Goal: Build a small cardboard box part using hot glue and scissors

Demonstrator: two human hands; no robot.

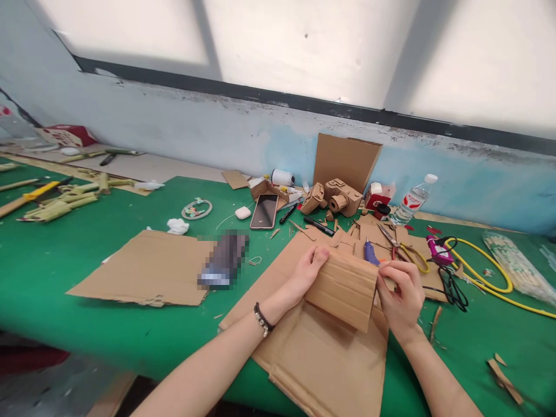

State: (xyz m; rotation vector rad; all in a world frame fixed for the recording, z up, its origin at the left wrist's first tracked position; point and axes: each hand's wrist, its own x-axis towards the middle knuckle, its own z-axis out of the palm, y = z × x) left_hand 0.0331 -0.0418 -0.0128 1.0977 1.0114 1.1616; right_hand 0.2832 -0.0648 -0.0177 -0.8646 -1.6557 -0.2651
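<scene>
A creased, folded piece of cardboard [341, 289] is held up between my two hands. My left hand [306, 271] grips its upper left edge, thumb on top. At the upper right corner my right hand [400, 292] pinches the edge with its fingertips. Under the piece lies a larger cardboard sheet [325, 362] on the green table [234, 353]. Just behind the held piece are a blue glue gun [370, 253], partly hidden, and scissors [391, 236]. A cardboard camera model [343, 197] stands farther back.
To the left lie a cardboard sheet [147, 266] and a pixelated object [223, 260]. A phone [264, 211] leans near the back. On the right are a water bottle [412, 201], a yellow cable [499, 287] and a bag of sticks [519, 265].
</scene>
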